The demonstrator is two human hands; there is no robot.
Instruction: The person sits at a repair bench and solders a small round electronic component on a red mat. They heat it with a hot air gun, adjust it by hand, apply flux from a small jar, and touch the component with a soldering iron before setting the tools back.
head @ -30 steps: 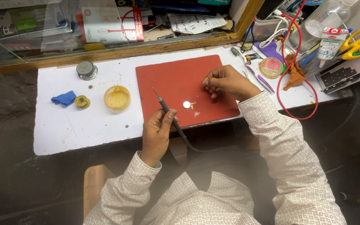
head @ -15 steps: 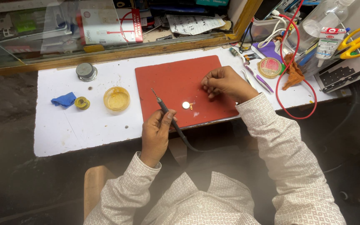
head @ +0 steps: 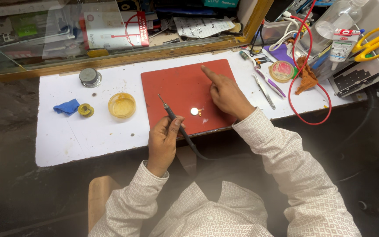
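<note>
Soldering iron (head: 172, 117) gripped like a pen in left hand (head: 163, 142), fingers closed round the handle, tip aimed up-left over red mat (head: 176, 83), long axis running diagonally toward the body. Small round silver disc (head: 194, 111) just right of the shaft, nearer the left hand. Right hand (head: 227, 94) holding nothing, forefinger stretched onto the mat's upper part. Farther out on the white counter (head: 80, 136): yellow dish (head: 122, 105), blue cloth (head: 66, 106), red-and-white box (head: 115, 30) behind glass, yellow scissors (head: 373, 43).

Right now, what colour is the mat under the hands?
Red: a plain red mat on the white table, clearest in the head view.
</note>
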